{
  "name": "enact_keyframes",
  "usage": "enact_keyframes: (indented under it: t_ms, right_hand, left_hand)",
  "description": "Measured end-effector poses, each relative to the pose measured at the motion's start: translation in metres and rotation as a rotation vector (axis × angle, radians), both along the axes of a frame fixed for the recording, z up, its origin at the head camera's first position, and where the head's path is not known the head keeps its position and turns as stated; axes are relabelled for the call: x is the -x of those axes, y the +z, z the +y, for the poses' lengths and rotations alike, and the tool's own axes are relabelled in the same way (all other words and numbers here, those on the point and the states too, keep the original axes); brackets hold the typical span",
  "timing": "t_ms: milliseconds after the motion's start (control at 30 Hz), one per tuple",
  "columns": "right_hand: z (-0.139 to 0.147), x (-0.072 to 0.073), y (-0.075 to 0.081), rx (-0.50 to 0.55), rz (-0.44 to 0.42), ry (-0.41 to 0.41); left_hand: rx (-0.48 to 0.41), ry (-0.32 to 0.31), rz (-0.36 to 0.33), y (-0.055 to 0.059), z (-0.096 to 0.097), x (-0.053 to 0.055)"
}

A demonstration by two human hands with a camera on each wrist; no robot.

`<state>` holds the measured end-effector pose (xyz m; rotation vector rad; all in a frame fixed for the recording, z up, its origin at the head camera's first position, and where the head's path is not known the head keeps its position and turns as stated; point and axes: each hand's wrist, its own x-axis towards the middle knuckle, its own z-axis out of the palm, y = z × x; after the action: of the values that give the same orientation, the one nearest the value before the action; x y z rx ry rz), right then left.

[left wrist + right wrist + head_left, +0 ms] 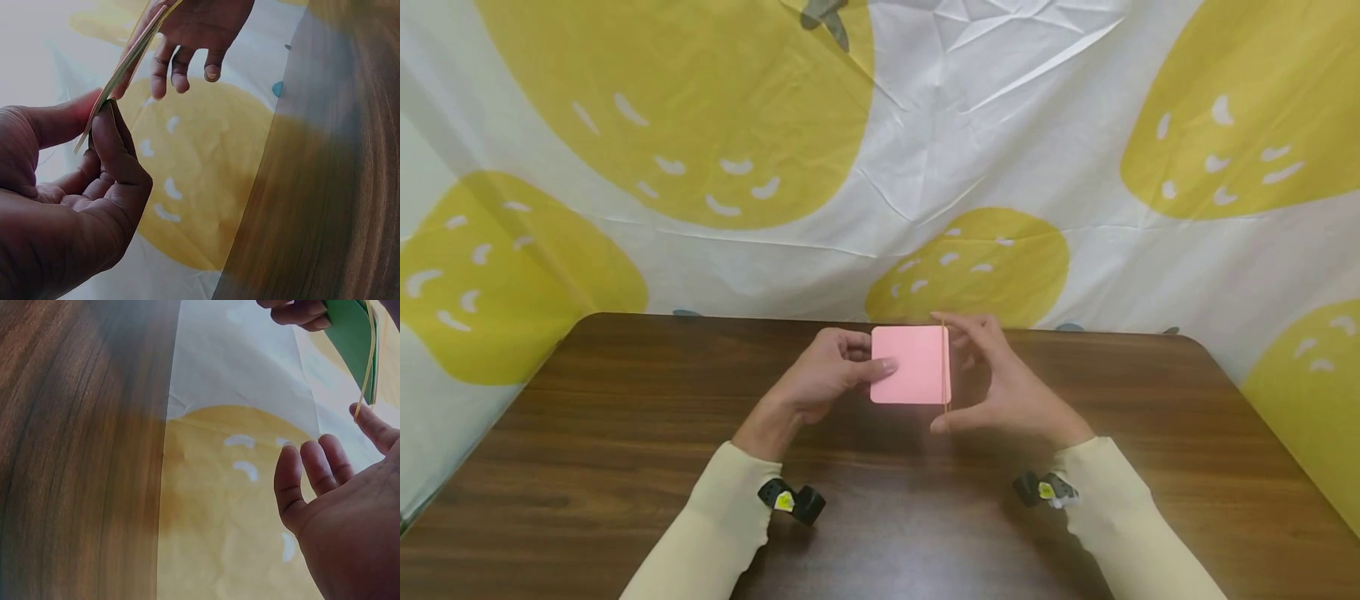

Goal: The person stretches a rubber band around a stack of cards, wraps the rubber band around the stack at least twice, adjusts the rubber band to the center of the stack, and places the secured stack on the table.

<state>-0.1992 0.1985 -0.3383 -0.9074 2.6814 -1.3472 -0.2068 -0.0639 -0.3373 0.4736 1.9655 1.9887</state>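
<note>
Held up over the table is a thin stack of square paper cards (912, 346), pink on the side facing me, with rounded corners. My left hand (827, 371) pinches its left edge, thumb on the pink face and fingers behind. My right hand (1003, 379) is at the stack's right edge, thumb and index finger spread wide. A rubber band (943, 358) is stretched between those two fingertips and runs across the cards near that edge. In the right wrist view, the stack's back (351, 340) is green, and the other right fingers extend free of the cards.
The dark wood table (625, 442) spreads below both hands. Behind its far edge hangs a white cloth (760, 275) with large yellow fruit prints. Both wrists, in pale sleeves, wear small black cameras (808, 504).
</note>
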Motion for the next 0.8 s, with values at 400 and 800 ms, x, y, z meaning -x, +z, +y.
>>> enact_keyframes:
  t_ms: [400,800]
  right_hand:
    - [-0.0016,-0.0010,-0.0003,0.019,-0.008,0.009]
    - [-0.0039,-0.0031,-0.0024,0.023,-0.033,0.016]
  left_hand:
    - [-0.027,-0.029,-0.004,0.0001,0.0003,-0.0004]
    - [-0.083,0.015,0.046,0.0021,0.0051,-0.0036]
